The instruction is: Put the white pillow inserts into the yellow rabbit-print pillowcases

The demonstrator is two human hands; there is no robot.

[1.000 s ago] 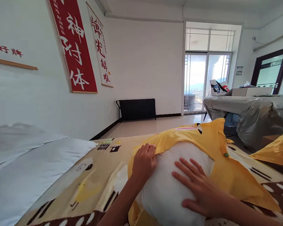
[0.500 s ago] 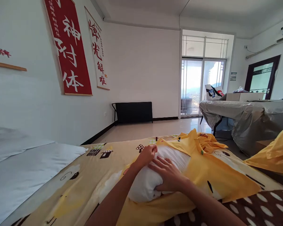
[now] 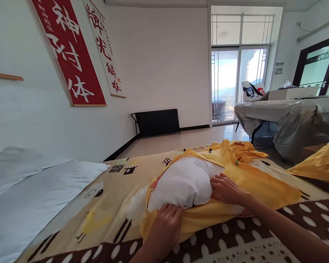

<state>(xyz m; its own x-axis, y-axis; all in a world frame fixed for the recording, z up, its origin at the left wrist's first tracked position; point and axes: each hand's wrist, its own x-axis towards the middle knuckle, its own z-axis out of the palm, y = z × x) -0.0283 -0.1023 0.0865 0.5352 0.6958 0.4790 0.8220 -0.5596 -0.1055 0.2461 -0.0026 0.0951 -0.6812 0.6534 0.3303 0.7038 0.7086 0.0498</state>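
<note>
Both hands have parted since half a second ago, when they sat close together on the plump white stuffed pillow (image 3: 186,179): now the left hand (image 3: 166,226) is at its near edge, lower centre of the frame, and the right hand (image 3: 229,188) at its right end. From where I stand, each hand is narrow, fingers bunched and curled; whether either is gripping cloth or merely pressing, I cannot tell. Bunched yellow cloth (image 3: 241,149) lies behind the right hand, and two smooth white pillows (image 3: 57,193) fill the lower left, well apart from the hands. Across the room, upper right, a table draped in grey plastic sheeting (image 3: 293,113) carries a pale cardboard box (image 3: 285,94) with something whitish poking out. That stuffed pillow lies partly inside the yellow printed fabric pillowcase (image 3: 263,186), its white top bare at centre, all on a beige patterned bedspread (image 3: 112,193). Both thumbs are hard to make out, the pillow's underside is hidden, and a yellow cloth bundle (image 3: 320,164) is cut off at the right edge
</note>
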